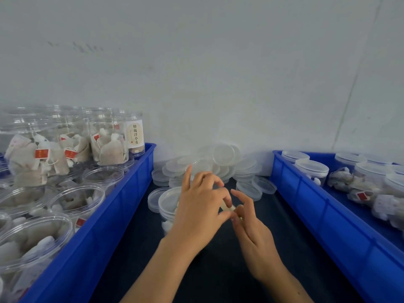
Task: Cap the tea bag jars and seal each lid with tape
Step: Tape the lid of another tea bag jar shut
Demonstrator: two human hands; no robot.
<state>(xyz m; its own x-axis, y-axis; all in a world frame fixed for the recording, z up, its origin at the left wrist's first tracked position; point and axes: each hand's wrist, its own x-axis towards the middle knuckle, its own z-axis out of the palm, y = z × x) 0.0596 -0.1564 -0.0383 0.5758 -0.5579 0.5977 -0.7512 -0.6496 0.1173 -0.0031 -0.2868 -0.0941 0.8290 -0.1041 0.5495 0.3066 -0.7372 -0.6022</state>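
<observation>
A capped jar (169, 206) of tea bags stands on the dark table (218, 270) between two blue bins, its clear lid on top, partly hidden behind the left hand (199, 213). Just to the right of the jar, above the table, both hands meet on a small pale strip of tape (228, 207): the left hand pinches it between thumb and curled fingers (225, 196), with the forefinger raised apart from the others, and the right hand (251, 228) pinches the strip's other end with its thumb and fingertips, the remaining fingers loosely spread. Whether the strip touches the jar cannot be told. Behind the hands, against the grey wall (218, 73), lies a loose pile of clear lids (218, 162), some flat and some leaning. The left blue bin (105, 226) holds open jars (76, 200) filled with tea bags, with more jars stacked at its far end, one bearing a printed label (135, 133). The right blue bin (328, 217) holds capped jars (311, 170), some upright and some lying on their sides.
</observation>
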